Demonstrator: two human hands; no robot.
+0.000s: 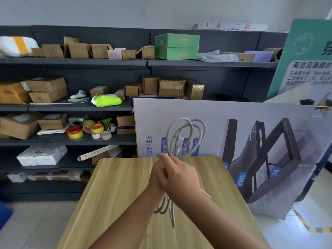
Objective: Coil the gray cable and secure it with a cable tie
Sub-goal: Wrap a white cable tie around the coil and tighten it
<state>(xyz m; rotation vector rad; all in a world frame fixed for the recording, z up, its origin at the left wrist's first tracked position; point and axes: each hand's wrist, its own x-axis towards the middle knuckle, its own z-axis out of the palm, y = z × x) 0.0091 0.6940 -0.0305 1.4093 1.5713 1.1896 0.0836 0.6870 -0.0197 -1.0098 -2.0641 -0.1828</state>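
Seen from above and behind: two bare forearms reaching forward over a light wood-grain tabletop, hands meeting above its middle, nearer the far edge. Held upright between them, a pale gray cable gathered into several long loose loops, the upper loops fanning out above the fists, past the far edge, and the lower loops plus one free tail hanging beneath the wrists, just over the wood. Right hand in front, curled around the waist of the bundle, thumb and forefinger pinched at the top on something pale and small (probably the head of a cable tie, though too blurred to confirm). Left hand tucked close behind, mostly hidden, so its grip impossible to tell. A thin white strip poking out beside the right wrist, likely the tail of the tie. Behind the table, dark metal shelving crowded with cardboard boxes and tape rolls, and a large printed poster board leaning at the right. Likely risks: loops uneven and barely gathered, so any slackening of the pinch could let them spring apart; tie possibly closing around only some strands, leaving the dangling tail loose.
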